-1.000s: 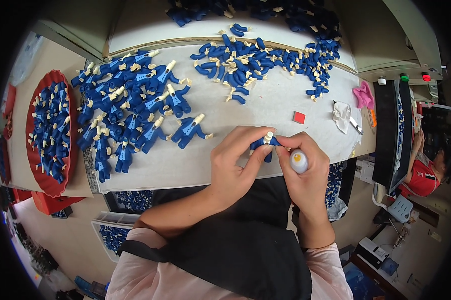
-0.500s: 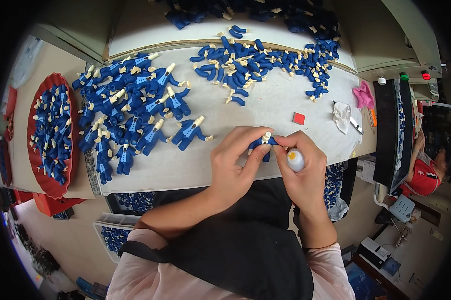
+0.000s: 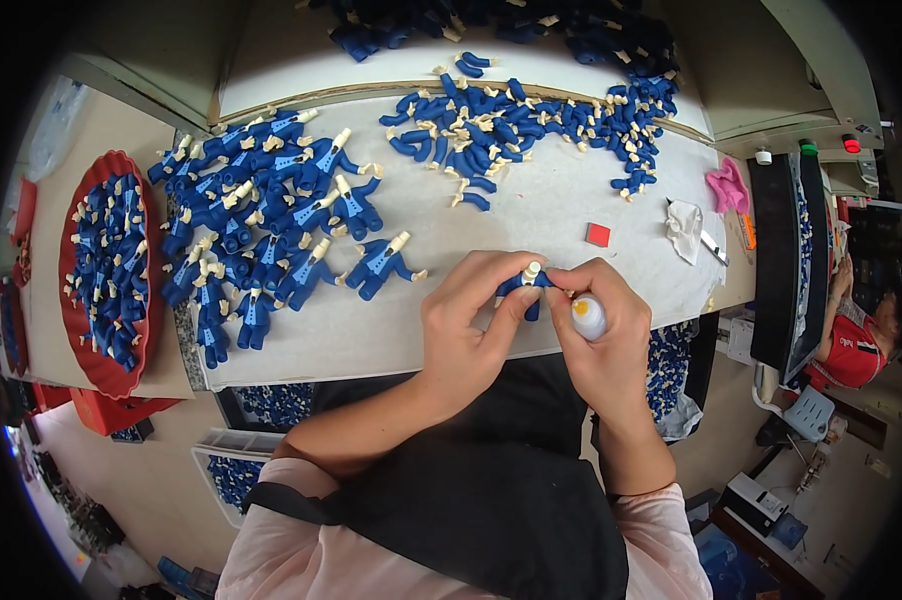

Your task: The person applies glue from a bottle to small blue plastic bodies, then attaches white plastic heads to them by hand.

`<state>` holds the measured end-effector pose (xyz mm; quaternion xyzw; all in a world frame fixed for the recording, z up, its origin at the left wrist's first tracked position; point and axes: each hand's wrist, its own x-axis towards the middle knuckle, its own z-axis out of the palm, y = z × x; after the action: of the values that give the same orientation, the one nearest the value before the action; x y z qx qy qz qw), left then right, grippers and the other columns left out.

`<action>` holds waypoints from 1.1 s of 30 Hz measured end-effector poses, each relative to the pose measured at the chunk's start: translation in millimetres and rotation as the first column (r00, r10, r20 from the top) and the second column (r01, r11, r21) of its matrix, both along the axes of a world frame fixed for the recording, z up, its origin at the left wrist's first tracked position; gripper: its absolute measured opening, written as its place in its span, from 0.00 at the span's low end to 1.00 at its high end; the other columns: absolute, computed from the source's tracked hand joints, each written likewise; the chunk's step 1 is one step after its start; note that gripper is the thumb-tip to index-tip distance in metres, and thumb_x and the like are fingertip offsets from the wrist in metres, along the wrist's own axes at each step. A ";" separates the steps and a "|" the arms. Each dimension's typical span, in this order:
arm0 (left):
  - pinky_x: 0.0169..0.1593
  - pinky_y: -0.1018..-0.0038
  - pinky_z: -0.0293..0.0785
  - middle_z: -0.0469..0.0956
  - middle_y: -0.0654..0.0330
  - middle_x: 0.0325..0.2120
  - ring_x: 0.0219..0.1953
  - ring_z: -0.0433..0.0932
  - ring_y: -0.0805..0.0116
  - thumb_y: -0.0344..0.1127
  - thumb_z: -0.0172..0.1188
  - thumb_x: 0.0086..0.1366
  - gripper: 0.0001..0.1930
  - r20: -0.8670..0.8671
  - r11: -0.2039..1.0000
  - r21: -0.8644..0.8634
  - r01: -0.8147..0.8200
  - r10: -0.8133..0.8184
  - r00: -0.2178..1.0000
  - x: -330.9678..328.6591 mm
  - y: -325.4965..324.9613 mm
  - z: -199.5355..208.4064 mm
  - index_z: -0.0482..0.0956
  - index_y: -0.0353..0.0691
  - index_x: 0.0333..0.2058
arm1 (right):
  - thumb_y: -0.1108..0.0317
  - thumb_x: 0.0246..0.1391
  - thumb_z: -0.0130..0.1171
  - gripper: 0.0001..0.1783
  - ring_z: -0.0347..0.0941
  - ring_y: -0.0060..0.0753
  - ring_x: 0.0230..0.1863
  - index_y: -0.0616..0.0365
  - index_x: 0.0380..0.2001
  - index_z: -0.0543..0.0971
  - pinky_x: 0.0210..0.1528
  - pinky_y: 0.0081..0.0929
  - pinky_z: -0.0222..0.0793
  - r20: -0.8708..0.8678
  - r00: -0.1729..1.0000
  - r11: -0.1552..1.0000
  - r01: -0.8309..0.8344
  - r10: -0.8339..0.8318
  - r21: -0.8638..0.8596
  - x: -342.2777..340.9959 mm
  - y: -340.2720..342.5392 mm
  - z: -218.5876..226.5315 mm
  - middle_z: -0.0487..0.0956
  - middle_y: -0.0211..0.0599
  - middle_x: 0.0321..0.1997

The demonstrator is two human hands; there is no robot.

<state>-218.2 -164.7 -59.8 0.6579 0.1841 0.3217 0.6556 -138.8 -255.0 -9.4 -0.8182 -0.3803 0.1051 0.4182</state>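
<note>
A small blue toy figure [image 3: 531,283] with a cream neck peg is held upright between my two hands, over the near edge of the white-covered table. My left hand [image 3: 468,320] is closed on it, thumb and fingers gripping its side. At its other side, the fingertips of my right hand [image 3: 611,325] pinch the figure. The same right hand has a small white bottle [image 3: 588,317] with a yellowish tip tucked in its palm. My fingers cover most of the figure's body. Nearest on the left lies another blue figure [image 3: 379,265] with arms attached.
Many blue figures [image 3: 296,215] lie heaped at left, beside a red scalloped tray [image 3: 149,345] of blue parts. Loose blue arms [image 3: 496,125] are piled at the back. A red square [image 3: 598,234], white cloth [image 3: 684,232] and pink cloth [image 3: 728,187] lie right. Beyond a conveyor sits a person in red [image 3: 856,345].
Both hands keep their grip on the figure and have barely shifted. The whole view has moved slightly; nothing has been let go or picked up.
</note>
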 end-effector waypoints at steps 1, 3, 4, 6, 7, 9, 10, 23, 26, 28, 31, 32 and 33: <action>0.29 0.79 0.67 0.72 0.57 0.27 0.26 0.72 0.69 0.22 0.54 0.50 0.10 -0.002 1.000 -0.012 0.004 -0.004 1.000 0.2 -0.5 -0.5 0.73 0.34 0.34 | 0.81 0.40 0.53 0.04 0.65 0.20 0.22 0.65 0.24 0.72 0.25 0.15 0.60 0.006 1.000 1.000 -0.001 0.001 0.002 0.1 -0.3 0.2 0.71 0.34 0.21; 0.30 0.79 0.67 0.72 0.57 0.27 0.26 0.72 0.70 0.22 0.54 0.50 0.10 -0.003 1.000 -0.018 0.010 -0.010 1.000 1.3 -0.4 -1.6 0.73 0.34 0.34 | 0.80 0.40 0.54 0.05 0.65 0.20 0.22 0.65 0.25 0.72 0.25 0.15 0.60 0.025 1.000 1.000 0.004 -0.004 -0.005 -0.9 -0.1 3.2 0.71 0.34 0.21; 0.31 0.79 0.67 0.73 0.57 0.28 0.28 0.72 0.70 0.23 0.54 0.50 0.10 0.013 0.998 -0.063 0.015 -0.015 1.000 1.7 -0.5 -1.8 0.73 0.34 0.34 | 0.80 0.40 0.54 0.05 0.65 0.20 0.22 0.65 0.25 0.72 0.25 0.16 0.60 0.042 0.999 1.000 0.008 -0.008 -0.017 -1.3 -0.2 4.5 0.71 0.34 0.21; 0.32 0.79 0.67 0.73 0.57 0.28 0.29 0.72 0.71 0.23 0.54 0.50 0.09 0.031 0.995 -0.101 0.024 -0.021 0.999 0.9 0.0 -1.2 0.73 0.34 0.34 | 0.80 0.38 0.56 0.08 0.64 0.20 0.21 0.64 0.27 0.72 0.25 0.15 0.59 0.045 0.999 1.000 0.000 -0.001 0.011 0.6 -3.7 2.3 0.70 0.33 0.21; 0.34 0.79 0.67 0.73 0.58 0.29 0.30 0.72 0.72 0.23 0.54 0.51 0.10 0.039 0.986 -0.153 0.067 -0.062 0.997 -0.8 0.5 -0.6 0.72 0.35 0.35 | 0.79 0.36 0.58 0.11 0.63 0.20 0.20 0.64 0.29 0.73 0.25 0.15 0.59 0.045 0.999 0.999 -0.010 0.009 0.032 1.4 -5.5 1.9 0.69 0.33 0.21; 0.36 0.79 0.67 0.73 0.58 0.31 0.32 0.71 0.72 0.23 0.54 0.52 0.10 0.047 0.974 -0.201 0.107 -0.099 0.994 -3.4 2.6 1.7 0.72 0.35 0.35 | 0.77 0.34 0.61 0.16 0.64 0.25 0.20 0.62 0.32 0.72 0.24 0.18 0.61 0.022 1.000 0.999 -0.003 0.002 0.051 -2.6 -7.0 8.0 0.69 0.35 0.24; 0.38 0.79 0.66 0.72 0.58 0.33 0.34 0.71 0.73 0.24 0.53 0.53 0.11 0.132 0.895 -0.398 0.202 -0.162 0.978 -4.3 3.8 5.4 0.70 0.36 0.38 | 0.75 0.31 0.64 0.22 0.65 0.30 0.19 0.60 0.36 0.72 0.23 0.21 0.62 -0.003 1.000 0.998 0.005 -0.005 0.065 -5.6 -8.8 10.2 0.69 0.38 0.27; 0.44 0.78 0.65 0.69 0.56 0.41 0.41 0.69 0.72 0.39 0.47 0.60 0.14 0.398 0.169 -0.874 0.455 -0.288 0.871 -2.8 3.4 11.1 0.66 0.38 0.42 | 0.72 0.28 0.67 0.23 0.68 0.24 0.27 0.59 0.35 0.74 0.21 0.15 0.63 0.225 0.974 0.988 0.004 -0.039 0.153 -16.2 -25.4 2.0 0.69 0.37 0.36; 0.42 0.77 0.68 0.71 0.57 0.38 0.38 0.71 0.71 0.41 0.46 0.60 0.14 0.375 0.210 -0.858 0.469 -0.368 0.851 -0.9 4.0 9.4 0.67 0.38 0.41 | 0.71 0.29 0.67 0.22 0.69 0.28 0.31 0.59 0.35 0.75 0.22 0.16 0.64 0.240 0.971 0.991 -0.033 0.001 0.128 -16.4 -27.7 3.4 0.70 0.38 0.37; 0.41 0.76 0.68 0.71 0.58 0.36 0.37 0.72 0.70 0.41 0.46 0.60 0.15 0.379 0.171 -0.870 0.463 -0.370 0.848 -1.5 3.3 8.2 0.66 0.38 0.41 | 0.71 0.30 0.67 0.22 0.70 0.29 0.32 0.59 0.35 0.75 0.22 0.16 0.65 0.246 0.969 0.991 -0.056 0.024 0.125 -16.8 -28.6 4.3 0.71 0.39 0.37; 0.40 0.76 0.69 0.72 0.58 0.35 0.36 0.72 0.70 0.42 0.46 0.60 0.15 0.402 0.091 -0.880 0.465 -0.378 0.834 -0.8 3.8 8.3 0.66 0.38 0.41 | 0.71 0.30 0.66 0.22 0.70 0.29 0.32 0.60 0.35 0.74 0.22 0.16 0.65 0.221 0.975 0.989 -0.047 0.015 0.138 -16.3 -29.3 5.4 0.71 0.39 0.36; 0.40 0.76 0.69 0.71 0.58 0.34 0.36 0.72 0.70 0.42 0.46 0.60 0.15 0.417 0.053 -0.881 0.470 -0.382 0.824 -0.9 4.0 8.5 0.65 0.38 0.41 | 0.71 0.30 0.66 0.22 0.69 0.28 0.31 0.60 0.35 0.74 0.22 0.16 0.64 0.199 0.980 0.988 -0.045 0.015 0.148 -16.2 -29.3 5.5 0.70 0.39 0.36; 0.40 0.76 0.69 0.71 0.58 0.34 0.36 0.72 0.70 0.42 0.46 0.60 0.15 0.415 0.053 -0.882 0.469 -0.383 0.825 -1.1 3.4 7.5 0.65 0.38 0.41 | 0.70 0.30 0.67 0.23 0.69 0.27 0.30 0.60 0.35 0.74 0.23 0.16 0.64 0.178 0.984 0.986 -0.044 0.016 0.158 -16.1 -29.2 5.4 0.70 0.39 0.35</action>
<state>-219.3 -161.2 -52.3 0.1119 0.1179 -0.0513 0.9854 -154.9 -284.2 -3.9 -0.7818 -0.4354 0.0075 0.4462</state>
